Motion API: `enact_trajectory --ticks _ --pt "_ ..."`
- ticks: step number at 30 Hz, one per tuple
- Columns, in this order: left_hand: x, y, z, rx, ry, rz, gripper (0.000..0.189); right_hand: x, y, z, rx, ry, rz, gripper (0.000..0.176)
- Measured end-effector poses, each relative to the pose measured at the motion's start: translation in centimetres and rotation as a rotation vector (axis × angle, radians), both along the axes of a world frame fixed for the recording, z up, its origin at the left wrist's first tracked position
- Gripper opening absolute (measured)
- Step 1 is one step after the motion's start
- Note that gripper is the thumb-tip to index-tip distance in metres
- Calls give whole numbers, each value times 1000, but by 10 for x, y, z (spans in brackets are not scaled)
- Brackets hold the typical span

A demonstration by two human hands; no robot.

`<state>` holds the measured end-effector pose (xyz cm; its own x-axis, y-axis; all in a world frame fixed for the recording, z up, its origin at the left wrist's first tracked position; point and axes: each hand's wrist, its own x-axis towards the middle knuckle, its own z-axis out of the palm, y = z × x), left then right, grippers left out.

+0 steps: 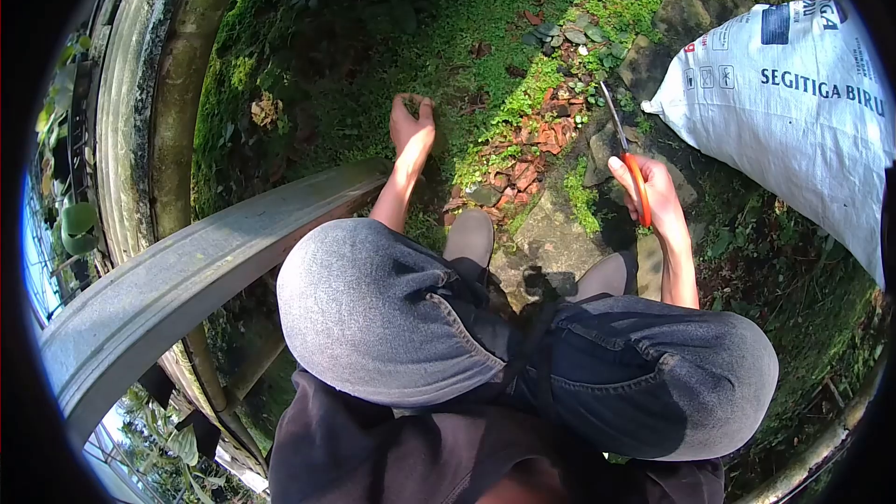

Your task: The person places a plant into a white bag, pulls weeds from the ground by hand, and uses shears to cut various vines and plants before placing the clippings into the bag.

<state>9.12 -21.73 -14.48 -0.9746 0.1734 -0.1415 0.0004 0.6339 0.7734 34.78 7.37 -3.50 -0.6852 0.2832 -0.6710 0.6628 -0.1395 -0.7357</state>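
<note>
My right hand (655, 191) grips a pair of scissors (637, 185) by its orange handles. The metal blades point up and away over the stones and look closed. Low over the green ground plants (495, 28), my left hand (412, 129) has its fingers curled in towards the thumb. Whatever may be between those fingertips is too small to make out. Reddish-brown chips (537, 154) lie on the ground between the two hands.
A white woven sack (775, 103) printed "SEGITIGA BIRU" lies at the right. On the left, a grey beam (205, 247) runs beside my left arm and knee, near a curved post (177, 84). Flat stones (551, 243) are under my shoes (469, 238).
</note>
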Motion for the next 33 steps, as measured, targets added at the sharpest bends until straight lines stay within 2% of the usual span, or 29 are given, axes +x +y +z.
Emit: enact_trajectory --ticks 4,8,11,14,17,23,27,30,31,33 --pt "5 -3 6 -257 13 -23 25 -1 -1 0 15 -5 1 45" --pt "16 8 13 -461 -14 -155 37 2 0 1 24 -13 -1 45" --pt "18 15 22 -524 88 -227 41 1 -1 3 19 -13 -5 45" --pt "13 16 20 -550 75 -274 38 1 -1 3 9 -5 -16 44" --pt "12 8 5 -443 161 -294 33 1 -1 4 11 -12 -27 44" --pt "16 11 13 -272 -23 -133 30 1 -1 4 8 -1 -25 43" --pt "6 9 17 -65 -26 -17 28 0 -2 6 22 -11 -30 42" --pt "-14 9 11 325 -188 24 16 0 -2 7 27 -12 -28 42" --pt "-20 8 10 416 -274 2 10 1 -2 6 26 -10 -25 42" --pt "-21 5 9 521 -368 54 11 2 -2 5 22 -9 -22 42"
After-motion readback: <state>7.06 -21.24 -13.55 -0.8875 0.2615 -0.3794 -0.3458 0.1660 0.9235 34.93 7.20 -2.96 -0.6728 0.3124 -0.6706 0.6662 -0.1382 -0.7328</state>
